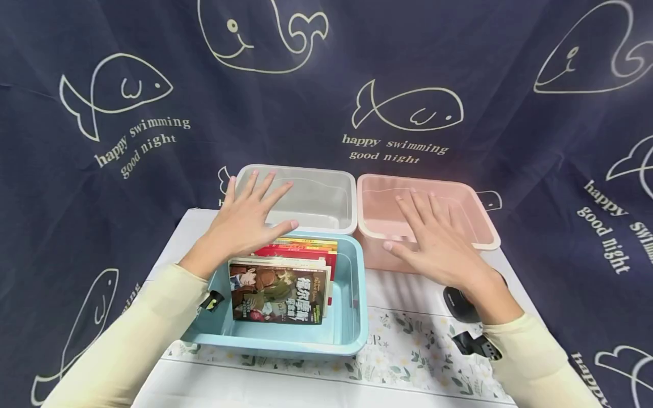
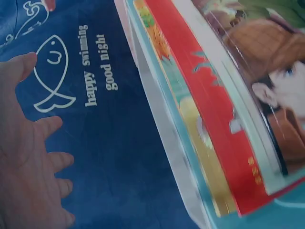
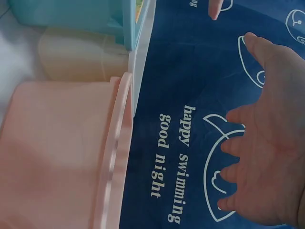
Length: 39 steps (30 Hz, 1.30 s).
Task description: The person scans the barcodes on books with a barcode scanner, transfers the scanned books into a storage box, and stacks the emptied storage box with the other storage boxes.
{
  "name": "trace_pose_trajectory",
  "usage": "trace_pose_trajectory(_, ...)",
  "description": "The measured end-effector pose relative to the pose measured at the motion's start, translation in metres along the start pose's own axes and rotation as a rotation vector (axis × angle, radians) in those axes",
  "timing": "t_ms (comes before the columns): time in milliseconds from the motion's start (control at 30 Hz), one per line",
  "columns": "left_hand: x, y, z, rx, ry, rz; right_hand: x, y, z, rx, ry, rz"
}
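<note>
In the head view my left hand (image 1: 247,218) hovers with spread fingers above the back of a blue bin (image 1: 361,294) and the front of a white bin (image 1: 326,222). Inside the blue bin stand several books, the front one a dark comic-style book (image 1: 278,294) with Chinese lettering; red and yellow books (image 2: 205,109) show behind it in the left wrist view. My right hand (image 1: 433,241), fingers also spread, is held over the pink bin (image 1: 374,255). The right wrist view shows that hand (image 3: 271,148) apart from the pink bin's rim (image 3: 114,143). Neither hand holds anything.
The white and pink bins stand side by side at the back of a white table (image 1: 229,379), with the blue bin in front of the white one. A floral-printed strip (image 1: 423,351) lies on the table. Dark blue cloth (image 1: 306,119) with fish drawings hangs behind.
</note>
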<state>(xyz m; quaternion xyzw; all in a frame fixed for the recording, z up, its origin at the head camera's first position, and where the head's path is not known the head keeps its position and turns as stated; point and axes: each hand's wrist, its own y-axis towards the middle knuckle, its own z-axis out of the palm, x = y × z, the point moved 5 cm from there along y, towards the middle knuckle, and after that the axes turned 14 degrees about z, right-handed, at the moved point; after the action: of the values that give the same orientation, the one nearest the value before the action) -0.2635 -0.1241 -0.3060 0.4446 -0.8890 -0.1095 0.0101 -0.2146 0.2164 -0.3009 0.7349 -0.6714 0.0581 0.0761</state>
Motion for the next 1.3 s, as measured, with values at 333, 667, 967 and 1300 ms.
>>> trace_pose_trajectory(333, 0.027, -0.011, -0.011, -0.033, -0.005, -0.022, 0.006, 0.001, 0.009, 0.007, 0.153, -0.048)
trace_pose_trajectory(667, 0.055, -0.026, -0.027, -0.128, -0.034, -0.068, 0.022, 0.001, 0.018, 0.03, 0.238, -0.078)
trace_pose_trajectory(967, 0.081, -0.036, -0.027, -0.176, -0.059, -0.096, 0.037, 0.003, 0.029, 0.062, 0.346, -0.144)
trace_pose_trajectory(1300, 0.121, -0.044, -0.005, -0.128, -0.178, -0.163, 0.062, 0.004, 0.041, 0.07, 0.399, -0.226)
